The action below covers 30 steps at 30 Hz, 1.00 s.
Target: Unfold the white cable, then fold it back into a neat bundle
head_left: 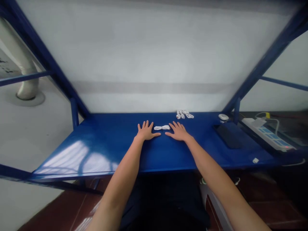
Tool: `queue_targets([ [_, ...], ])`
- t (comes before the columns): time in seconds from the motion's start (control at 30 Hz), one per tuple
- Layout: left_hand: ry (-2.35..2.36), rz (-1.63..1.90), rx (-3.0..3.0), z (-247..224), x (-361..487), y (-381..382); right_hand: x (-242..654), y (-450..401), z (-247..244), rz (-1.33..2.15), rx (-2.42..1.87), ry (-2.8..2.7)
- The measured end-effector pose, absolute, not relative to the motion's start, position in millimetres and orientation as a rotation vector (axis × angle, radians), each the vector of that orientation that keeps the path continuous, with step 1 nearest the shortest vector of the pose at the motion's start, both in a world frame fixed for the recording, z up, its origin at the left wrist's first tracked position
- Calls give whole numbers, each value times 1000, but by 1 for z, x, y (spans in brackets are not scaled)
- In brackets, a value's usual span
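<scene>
White coiled cable (161,127) lies between left hand (146,131) and right hand (178,132), both grips apart and empty on the blue desk (197,154); seemingly more cable (184,114) at twelve o'clock.

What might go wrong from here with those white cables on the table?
The small bundle of white cable lies right between the bare left hand and right hand, so a careless sweep might snag or tangle it. The coiled white cables sit near the back edge of the blue metal table and might get knocked off.
</scene>
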<state>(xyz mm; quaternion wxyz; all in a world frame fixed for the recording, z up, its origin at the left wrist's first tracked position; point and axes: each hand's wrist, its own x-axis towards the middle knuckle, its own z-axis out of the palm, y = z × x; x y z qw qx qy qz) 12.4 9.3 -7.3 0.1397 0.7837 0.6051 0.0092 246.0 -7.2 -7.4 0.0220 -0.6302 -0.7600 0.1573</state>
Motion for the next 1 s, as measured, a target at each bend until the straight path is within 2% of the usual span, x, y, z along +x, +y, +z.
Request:
queue_targets([
  [0.27,1770,6,2277,-8,14,9,247,-5,-8,501,-1967,-2419],
  [0.53,1773,11,2275,-7,13,9,248,-11,-15,357,-1901,-2385],
  [1.0,1745,13,2264,-5,14,8,256,-6,-18,416,-1835,-2342],
])
